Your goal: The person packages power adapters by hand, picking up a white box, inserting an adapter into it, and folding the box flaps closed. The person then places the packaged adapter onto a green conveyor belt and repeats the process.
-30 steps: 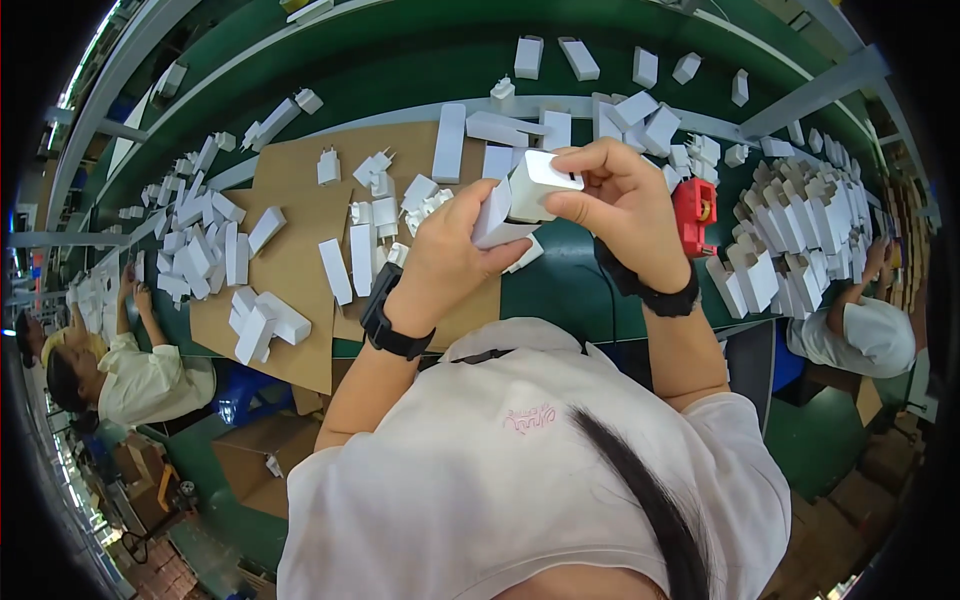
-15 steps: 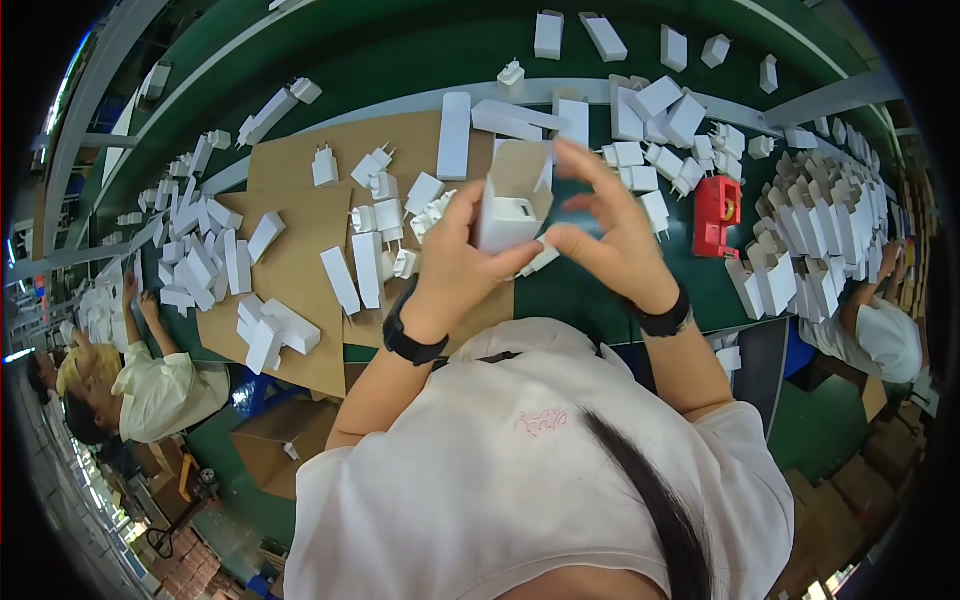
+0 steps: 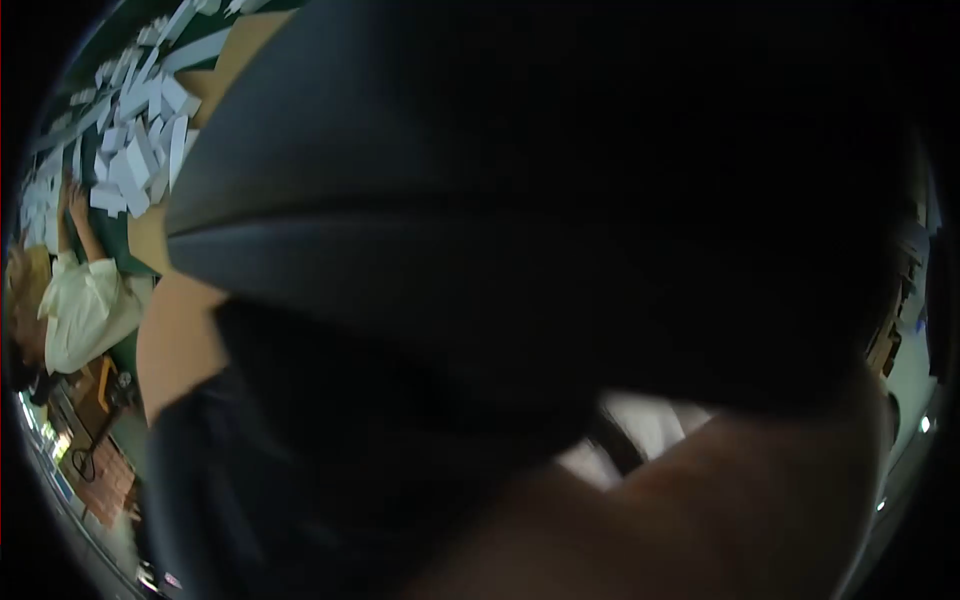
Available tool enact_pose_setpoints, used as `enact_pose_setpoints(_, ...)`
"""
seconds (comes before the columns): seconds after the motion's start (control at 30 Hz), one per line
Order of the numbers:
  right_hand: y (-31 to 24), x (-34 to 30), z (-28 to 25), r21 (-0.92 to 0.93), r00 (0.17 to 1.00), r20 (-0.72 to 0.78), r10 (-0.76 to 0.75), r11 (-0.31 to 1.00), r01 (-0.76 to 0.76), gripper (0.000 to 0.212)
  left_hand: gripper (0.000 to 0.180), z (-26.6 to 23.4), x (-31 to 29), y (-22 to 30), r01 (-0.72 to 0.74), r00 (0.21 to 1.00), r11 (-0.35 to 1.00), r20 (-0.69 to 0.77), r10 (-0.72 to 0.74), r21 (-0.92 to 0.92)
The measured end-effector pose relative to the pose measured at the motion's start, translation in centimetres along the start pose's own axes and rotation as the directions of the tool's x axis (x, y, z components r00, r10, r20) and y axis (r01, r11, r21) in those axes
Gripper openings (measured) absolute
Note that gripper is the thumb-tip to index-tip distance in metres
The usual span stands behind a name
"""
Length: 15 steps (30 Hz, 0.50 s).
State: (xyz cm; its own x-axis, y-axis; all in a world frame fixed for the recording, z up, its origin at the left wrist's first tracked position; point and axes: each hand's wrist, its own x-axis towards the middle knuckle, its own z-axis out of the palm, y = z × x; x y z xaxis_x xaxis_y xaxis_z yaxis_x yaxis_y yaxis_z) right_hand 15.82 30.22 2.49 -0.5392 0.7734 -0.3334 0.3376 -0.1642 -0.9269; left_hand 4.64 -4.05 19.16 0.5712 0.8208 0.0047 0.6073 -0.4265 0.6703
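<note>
A large dark, blurred object (image 3: 520, 250) fills most of the head view, right against the camera; I cannot make out its kind. Bare skin (image 3: 180, 345) shows at its left edge, and a wide blurred stretch of skin (image 3: 720, 510) lies below it at the lower right. Which of my arms or hands these belong to, I cannot tell. No fingers of mine can be made out, nor anything they may hold. A small patch of white shirt (image 3: 655, 425) appears between the dark shape and the lower skin.
At the upper left, a pile of small white boxes (image 3: 140, 150) lies beside brown cardboard (image 3: 150, 240) on the green table. A person in a pale yellow shirt (image 3: 90, 310) works there, hands near the boxes. A pallet jack (image 3: 108, 385) stands behind that person.
Earlier both my hands were over the table with an open white box holding a charger, mainly in the left. Now a dark shape and skin at the camera cover that area.
</note>
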Motion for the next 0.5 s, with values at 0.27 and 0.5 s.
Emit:
enact_pose_setpoints(0.27,7.0,10.5,0.5,-0.125,0.987,-0.113,0.114,0.984,-0.128,0.046,0.018,1.0,1.1,-8.2,0.15,0.988,0.943,-0.065,-0.137,0.297)
enact_pose_setpoints(0.5,4.2,-0.4,3.1,-0.43,0.987,0.16,-0.011,0.899,0.08,0.04,0.028,10.3,8.8,-24.9,0.106,0.978,0.929,-0.208,-0.032,0.355)
